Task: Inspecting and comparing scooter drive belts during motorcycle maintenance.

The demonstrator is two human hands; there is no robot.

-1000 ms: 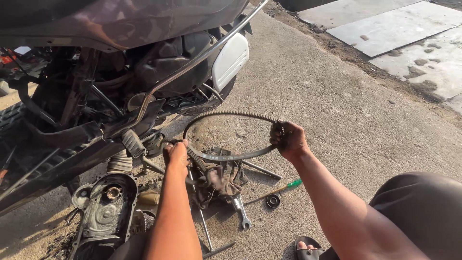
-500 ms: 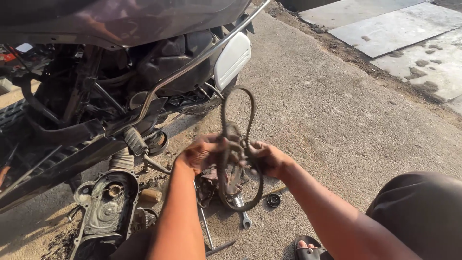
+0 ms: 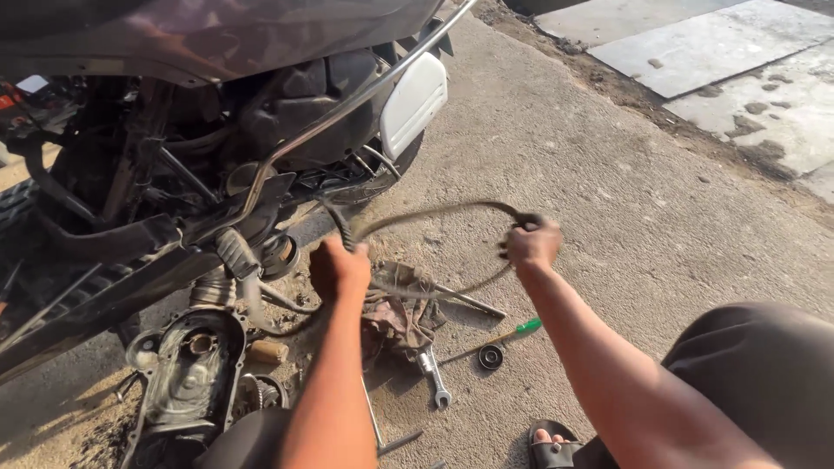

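Over at 9 o'clock sits the scooter with its open engine case down at 7 on the concrete ground. Left hand, dead center, is fisted tight around 1 end of the toothed drive belt. The belt loops out flat in the air toward 3 o'clock, where the right hand is clenched on its far side. Below the belt, around 6 o'clock, lie a dirty rag, a wrench and a green-handled screwdriver.

Wrench right of engine cover
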